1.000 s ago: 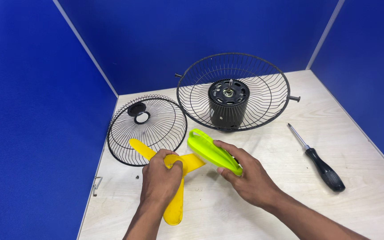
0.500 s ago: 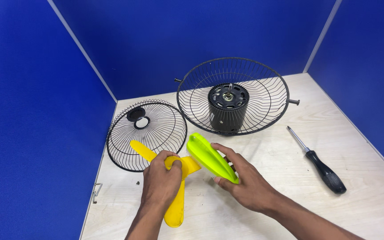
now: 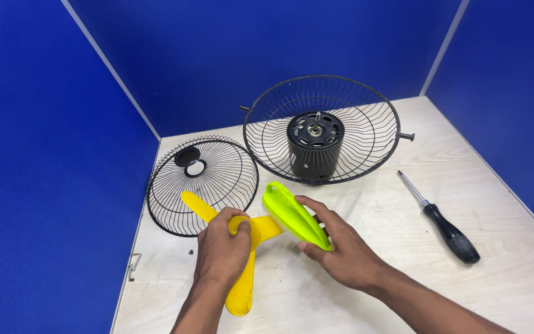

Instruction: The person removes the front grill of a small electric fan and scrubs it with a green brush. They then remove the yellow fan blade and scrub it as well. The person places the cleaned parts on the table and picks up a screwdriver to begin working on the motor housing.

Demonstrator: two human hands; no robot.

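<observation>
Step in hand, by judgement: handling the removed yellow fan blade (image 3: pixel 248 260) just above the near table (image 3: pixel 514 272). Left hand (image 3: pixel 220 250) curls over its hub; right hand (image 3: pixel 341 253) clasps the glossy green-lit vane. Next move calls for a firm two-handed grip. Farther — black-handled screwdriver (image 3: pixel 443 221), domed wire guard (image 3: pixel 202 182), rear cage with motor (image 3: pixel 314 145).

— What's the table (image 3: pixel 353 291) like?

— Pale wood, with blue walls round it. At my twelve o'clock sits the big wire guard (image 3: pixel 366 105) with the black motor (image 3: pixel 314 148) in it.

— And beside it?

— At ten o'clock the smaller wire guard (image 3: pixel 217 167) lies flat. At three o'clock lies a screwdriver (image 3: pixel 443 221). At nine, by the edge, a small metal clip (image 3: pixel 132 266).
</observation>
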